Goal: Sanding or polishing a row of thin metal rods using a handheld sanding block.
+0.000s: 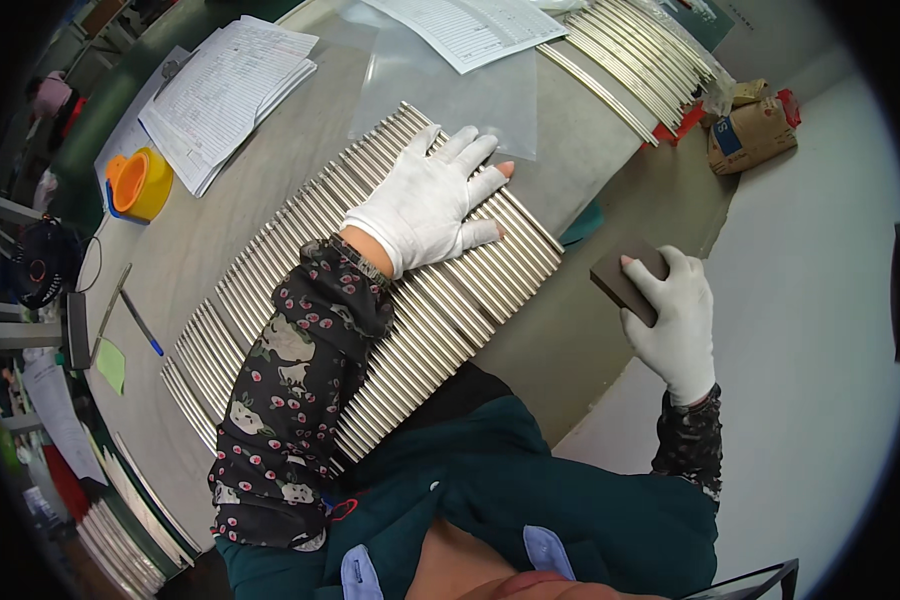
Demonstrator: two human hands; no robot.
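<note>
A long row of shiny metal rods [440, 320] lies side by side across the grey table, their near ends reaching the table's front edge. My left hand [425, 200], in a white glove with some bare fingertips, rests on the far part of the row, fingers spread and palm down. Off to the right, past the table's edge, my right hand [675, 325], gloved the same way, grips a dark brown-grey rectangular block [628, 280]. The block is held in the air, apart from the rods. A patterned dark sleeve covers my left forearm and hides some rods.
A clear plastic sheet [450, 95] lies beyond the rods. Stacked papers [220, 95], a yellow-orange tape roll [140, 185] and a blue pen [142, 322] lie on the left. More rods [640, 60] sit at the far right, near a brown paper bag [755, 135].
</note>
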